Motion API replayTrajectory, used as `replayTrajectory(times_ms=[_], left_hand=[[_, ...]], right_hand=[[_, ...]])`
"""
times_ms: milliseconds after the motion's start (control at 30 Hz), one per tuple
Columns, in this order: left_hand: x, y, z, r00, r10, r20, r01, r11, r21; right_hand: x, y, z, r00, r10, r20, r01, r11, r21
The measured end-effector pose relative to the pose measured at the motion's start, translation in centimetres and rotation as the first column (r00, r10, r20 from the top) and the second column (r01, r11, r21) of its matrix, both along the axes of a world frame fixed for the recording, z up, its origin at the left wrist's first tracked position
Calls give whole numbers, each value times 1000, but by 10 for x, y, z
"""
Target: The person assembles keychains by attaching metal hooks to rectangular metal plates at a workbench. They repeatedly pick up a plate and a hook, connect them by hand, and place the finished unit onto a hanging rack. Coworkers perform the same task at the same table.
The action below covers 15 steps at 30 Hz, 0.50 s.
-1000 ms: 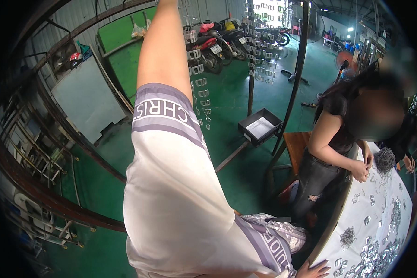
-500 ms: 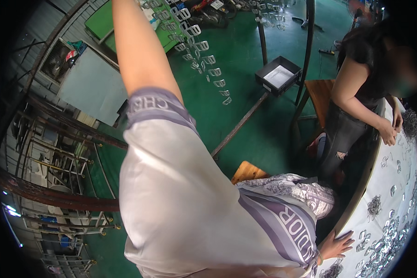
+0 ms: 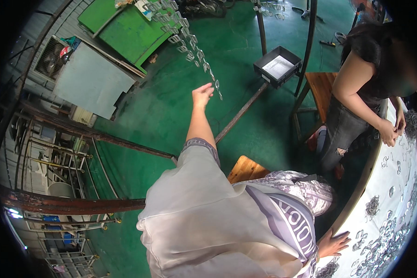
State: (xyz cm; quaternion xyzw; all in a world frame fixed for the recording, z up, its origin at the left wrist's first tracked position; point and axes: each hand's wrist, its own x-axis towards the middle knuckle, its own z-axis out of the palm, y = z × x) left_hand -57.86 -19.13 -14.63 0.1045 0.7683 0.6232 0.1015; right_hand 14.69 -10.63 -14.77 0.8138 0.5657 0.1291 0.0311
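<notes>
My left arm is stretched out over the floor. My left hand (image 3: pixel 202 95), fingers curled together, pinches the lower part of a hanging string of silver metal buckles (image 3: pixel 190 41); the exact contact at the fingertips is small and hard to see. At the lower right, my right hand (image 3: pixel 332 244) lies palm down with fingers spread on the edge of a white-topped table (image 3: pixel 356 227). Many loose silver buckles (image 3: pixel 387 241) are heaped beyond its fingertips. A dark tangle of thin wire pieces (image 3: pixel 328 270) sits beside that hand.
A co-worker (image 3: pixel 356 88) in dark clothes stands at the table, handling small pieces. Wooden stools (image 3: pixel 248 169) stand near me and beside them. A black crate (image 3: pixel 278 67) sits by metal posts. A rusty bar (image 3: pixel 74 201) and a green cabinet (image 3: pixel 125 30) are on the left.
My left hand, out of view at the top before, has come down to the lower end of the buckle string. My right hand stays on the table.
</notes>
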Motion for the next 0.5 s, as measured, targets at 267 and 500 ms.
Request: replayTrajectory(times_ms=[267, 500], left_hand=[[-41, 59, -23, 976, 86, -201, -82, 996, 29], [-9, 94, -28, 626, 264, -734, -341, 939, 46]], right_hand=[[3, 3, -6, 999, 32, -26, -31, 999, 35], [4, 2, -11, 996, 51, -71, -45, 995, 85]])
